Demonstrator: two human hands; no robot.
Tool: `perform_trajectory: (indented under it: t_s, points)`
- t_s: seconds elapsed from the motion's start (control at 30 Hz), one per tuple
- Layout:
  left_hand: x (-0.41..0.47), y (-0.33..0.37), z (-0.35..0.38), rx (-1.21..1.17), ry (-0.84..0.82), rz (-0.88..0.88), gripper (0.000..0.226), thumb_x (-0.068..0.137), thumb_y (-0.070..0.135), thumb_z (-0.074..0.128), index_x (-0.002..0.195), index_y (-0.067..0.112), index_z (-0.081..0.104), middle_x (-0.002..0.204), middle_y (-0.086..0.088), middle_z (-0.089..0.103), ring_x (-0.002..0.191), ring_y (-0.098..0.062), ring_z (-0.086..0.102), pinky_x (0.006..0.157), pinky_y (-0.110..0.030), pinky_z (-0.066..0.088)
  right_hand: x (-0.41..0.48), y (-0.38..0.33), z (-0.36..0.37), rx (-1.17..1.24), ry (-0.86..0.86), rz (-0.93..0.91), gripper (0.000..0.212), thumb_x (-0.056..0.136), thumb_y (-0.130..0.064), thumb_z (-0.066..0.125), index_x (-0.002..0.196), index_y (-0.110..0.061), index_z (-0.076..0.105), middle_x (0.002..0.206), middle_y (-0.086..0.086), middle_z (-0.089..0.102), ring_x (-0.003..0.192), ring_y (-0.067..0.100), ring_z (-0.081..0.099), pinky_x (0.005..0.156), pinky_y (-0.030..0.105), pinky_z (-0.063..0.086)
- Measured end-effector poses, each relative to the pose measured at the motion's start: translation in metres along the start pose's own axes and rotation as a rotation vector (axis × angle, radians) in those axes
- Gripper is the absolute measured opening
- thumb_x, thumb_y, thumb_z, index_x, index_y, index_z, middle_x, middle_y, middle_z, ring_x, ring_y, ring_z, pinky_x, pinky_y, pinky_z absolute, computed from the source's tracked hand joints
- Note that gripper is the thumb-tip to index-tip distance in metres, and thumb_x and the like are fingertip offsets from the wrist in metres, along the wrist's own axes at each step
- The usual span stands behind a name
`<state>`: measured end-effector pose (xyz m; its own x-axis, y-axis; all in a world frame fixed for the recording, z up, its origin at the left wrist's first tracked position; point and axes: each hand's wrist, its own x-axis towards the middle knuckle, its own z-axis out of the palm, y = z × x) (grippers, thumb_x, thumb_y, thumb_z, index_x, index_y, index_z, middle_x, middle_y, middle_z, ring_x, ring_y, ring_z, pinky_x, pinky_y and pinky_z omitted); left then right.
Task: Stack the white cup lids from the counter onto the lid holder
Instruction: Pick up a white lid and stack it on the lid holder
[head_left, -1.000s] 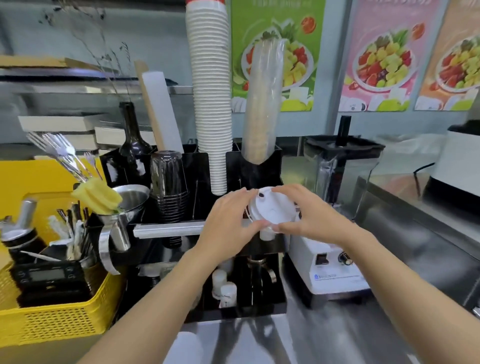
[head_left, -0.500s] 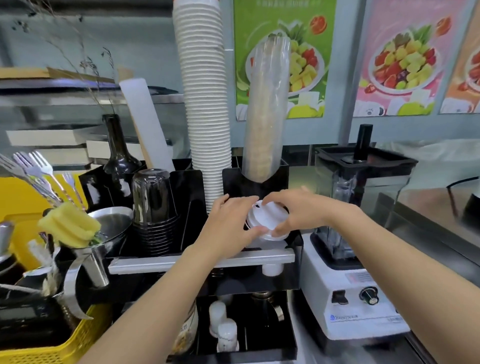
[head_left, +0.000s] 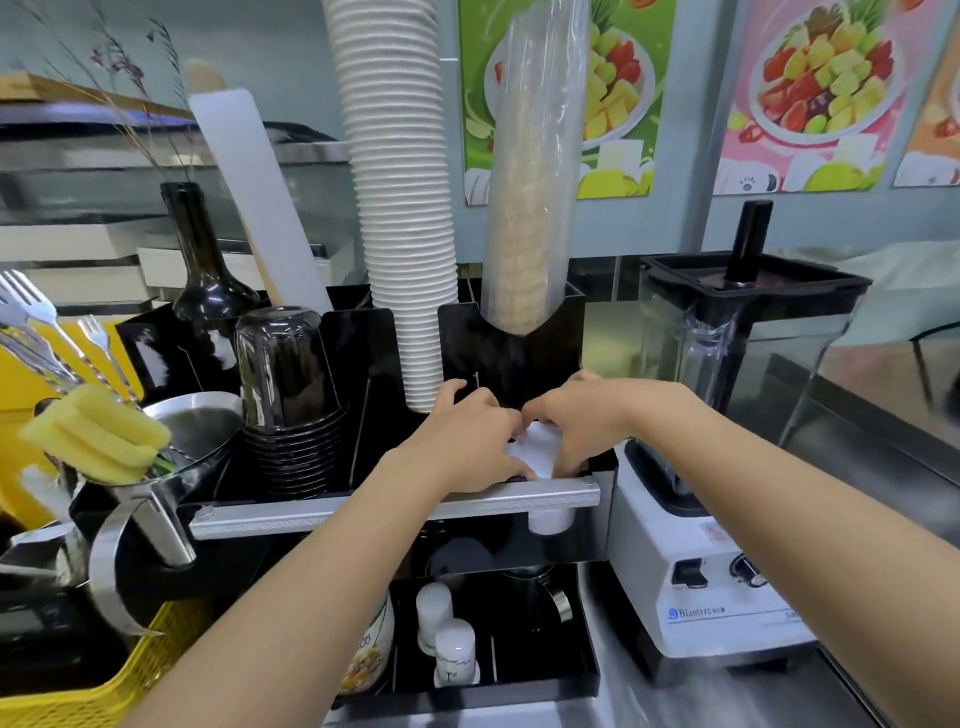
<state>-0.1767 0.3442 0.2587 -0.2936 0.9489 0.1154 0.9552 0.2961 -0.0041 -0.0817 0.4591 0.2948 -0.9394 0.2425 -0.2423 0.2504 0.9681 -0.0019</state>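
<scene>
The white cup lids (head_left: 537, 451) sit low in the front right compartment of the black lid holder (head_left: 519, 358), just behind its silver front bar (head_left: 550, 496). My left hand (head_left: 467, 441) grips the lids from the left and my right hand (head_left: 576, 418) covers them from the right and above. Only a small white patch of the lids shows between my fingers. A bit of white also shows below the bar (head_left: 549, 521); I cannot tell whether it belongs to the stack.
A tall stack of white paper cups (head_left: 400, 208) and a clear sleeve of cups (head_left: 530, 182) rise right behind my hands. Black cups (head_left: 288, 395) stand to the left, a blender (head_left: 727, 415) to the right. A yellow basket (head_left: 78, 691) with utensils fills the left.
Both hands have carried the white lids forward and down, from mid-air in front of the holder into its front right compartment. The camera has moved closer to the holder.
</scene>
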Motion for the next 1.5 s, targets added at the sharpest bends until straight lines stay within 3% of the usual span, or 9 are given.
perform_trajectory:
  t_s: [0.1,0.23,0.43,0.63,0.83,0.97,1.13,1.3,1.5]
  points:
    - [0.004,0.000,-0.001,0.031,-0.074,0.002,0.042,0.085,0.050,0.049,0.112,0.018,0.056,0.104,0.000,0.062,0.122,-0.016,0.035,0.112,-0.044,0.002,0.004,-0.001,0.003,-0.045,-0.023,-0.002,0.055,0.079,-0.030,0.062,0.130,-0.030,0.041,0.075,-0.011,0.043,0.100,0.023,0.031,0.088,0.029,0.031]
    - [0.006,0.000,-0.001,0.063,-0.109,0.004,0.044,0.087,0.051,0.046,0.114,0.019,0.060,0.109,0.000,0.062,0.123,-0.016,0.031,0.111,-0.045,0.002,0.006,-0.002,0.004,-0.080,-0.050,-0.019,0.052,0.080,-0.022,0.056,0.130,-0.030,0.045,0.108,-0.003,0.060,0.107,0.023,0.037,0.089,0.026,0.022]
    - [0.005,-0.002,0.001,-0.007,-0.011,0.015,0.037,0.082,0.053,0.053,0.104,0.026,0.062,0.092,0.011,0.055,0.116,-0.011,0.037,0.112,-0.042,0.003,0.006,-0.004,0.002,-0.119,-0.085,0.000,0.049,0.081,-0.022,0.055,0.127,-0.038,0.047,0.124,-0.004,0.057,0.109,0.026,0.033,0.098,0.030,0.029]
    - [0.008,-0.004,0.001,0.028,-0.023,0.000,0.040,0.080,0.055,0.054,0.095,0.021,0.067,0.103,0.002,0.060,0.114,-0.011,0.039,0.113,-0.039,0.004,0.001,-0.008,-0.004,-0.081,-0.127,0.035,0.042,0.082,-0.027,0.059,0.122,-0.035,0.050,0.129,-0.003,0.053,0.114,0.027,0.034,0.079,0.027,0.025]
    - [0.011,-0.002,-0.002,0.078,-0.096,-0.001,0.042,0.084,0.054,0.048,0.104,0.022,0.066,0.112,-0.002,0.062,0.122,-0.013,0.035,0.114,-0.042,0.000,0.005,-0.012,-0.004,-0.150,-0.151,0.106,0.039,0.085,-0.028,0.056,0.121,-0.012,0.054,0.114,0.005,0.058,0.116,0.029,0.040,0.055,0.023,0.022]
    - [0.009,-0.001,-0.002,0.075,-0.155,-0.015,0.043,0.087,0.053,0.043,0.110,0.022,0.063,0.119,-0.006,0.055,0.129,-0.015,0.026,0.114,-0.042,-0.003,0.006,-0.013,-0.005,-0.153,-0.166,0.100,0.033,0.084,-0.029,0.057,0.113,-0.013,0.056,0.088,-0.002,0.053,0.112,0.027,0.044,0.055,0.022,0.025]
    - [0.010,-0.001,-0.002,0.069,-0.172,-0.040,0.042,0.088,0.052,0.042,0.111,0.024,0.062,0.124,-0.009,0.050,0.132,-0.019,0.021,0.114,-0.043,-0.004,0.006,-0.014,-0.005,-0.157,-0.161,0.082,0.043,0.083,-0.027,0.058,0.125,-0.020,0.050,0.113,-0.002,0.055,0.105,0.024,0.042,0.081,0.030,0.034]
    - [0.016,-0.007,0.003,0.049,-0.221,-0.047,0.034,0.087,0.051,0.042,0.102,0.028,0.062,0.127,0.000,0.047,0.130,-0.028,0.022,0.114,-0.046,0.004,0.007,-0.015,-0.002,-0.142,-0.145,0.130,0.043,0.083,-0.033,0.055,0.121,-0.014,0.054,0.098,0.004,0.052,0.110,0.026,0.035,0.054,0.024,0.022]
    - [0.014,-0.003,0.001,0.073,-0.192,0.015,0.035,0.093,0.040,0.036,0.108,0.025,0.063,0.121,0.002,0.054,0.120,-0.018,0.028,0.109,-0.040,0.009,0.009,-0.015,0.000,-0.180,-0.148,0.121,0.043,0.083,-0.031,0.055,0.123,-0.016,0.054,0.096,0.001,0.051,0.097,0.023,0.033,0.061,0.027,0.023]
